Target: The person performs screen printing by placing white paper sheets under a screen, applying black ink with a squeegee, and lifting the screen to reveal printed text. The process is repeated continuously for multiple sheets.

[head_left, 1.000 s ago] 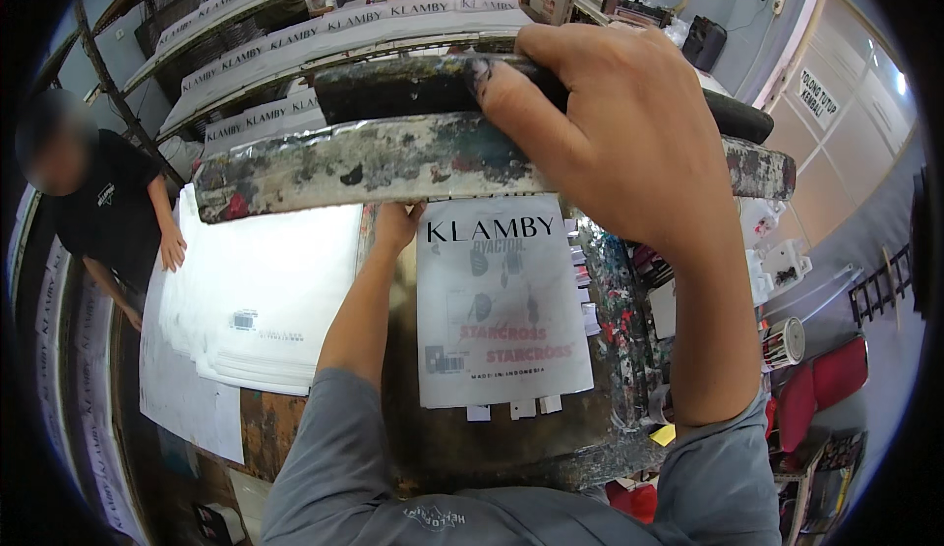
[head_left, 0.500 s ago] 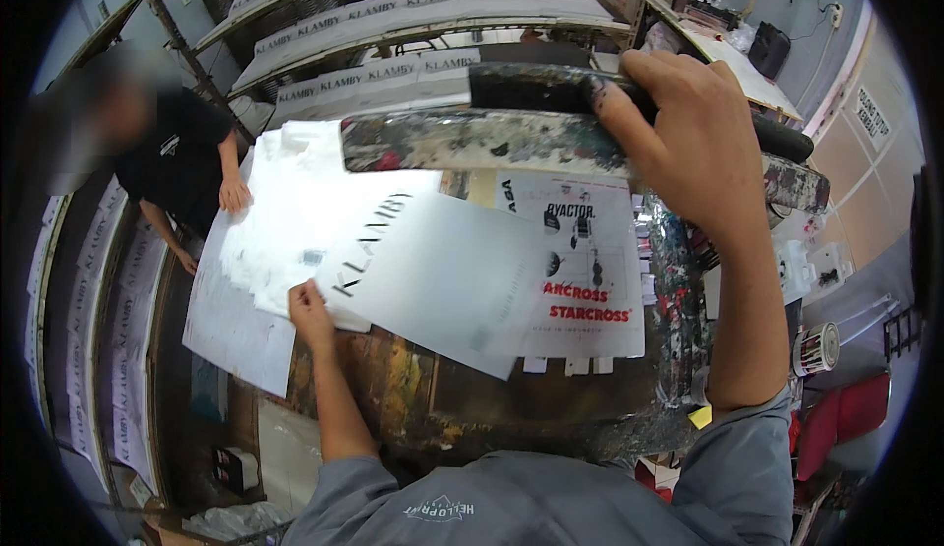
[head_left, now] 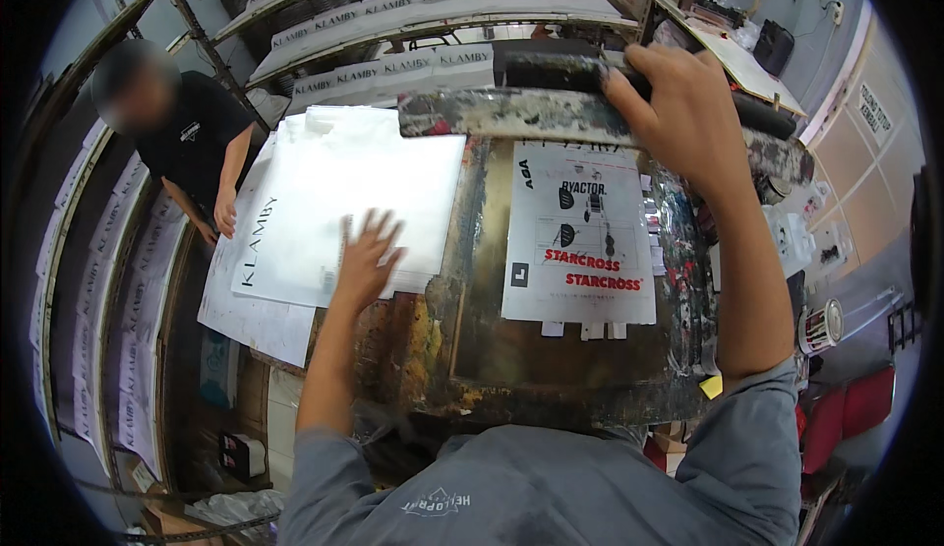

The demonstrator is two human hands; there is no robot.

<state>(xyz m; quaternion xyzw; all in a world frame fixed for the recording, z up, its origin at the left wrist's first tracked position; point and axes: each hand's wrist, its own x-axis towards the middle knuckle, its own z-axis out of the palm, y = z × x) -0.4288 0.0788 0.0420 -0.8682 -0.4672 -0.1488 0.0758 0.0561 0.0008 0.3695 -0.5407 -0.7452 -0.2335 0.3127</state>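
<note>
My left hand (head_left: 369, 261) has its fingers spread over a pile of thin white translucent sheets (head_left: 393, 182) on the left of the worktable; it is slightly blurred, and whether it touches the top one I cannot tell. Dark lettering runs along that sheet's left edge. Up at the right, my right hand (head_left: 683, 113) is closed on the raised, ink-crusted screen printing frame (head_left: 521, 118), thumb in front. Beside it runs a dark bar (head_left: 556, 72). Below the frame lies a printed sheet (head_left: 580, 207) with black and red lettering, taped down on the stained table (head_left: 472, 349).
A person in a dark shirt (head_left: 192, 133) stands at the left, one hand by the pile's edge. Racks of printed white sheets (head_left: 442, 34) fill the back, with more racks (head_left: 147, 300) at left. Right of the table are a paint can (head_left: 824, 325) and a red chair (head_left: 851, 418).
My left hand has let go of the lettered sheet's edge, moved right and spread its fingers. The sheet has moved left from the printed sheet onto the pile. My right hand still grips the frame.
</note>
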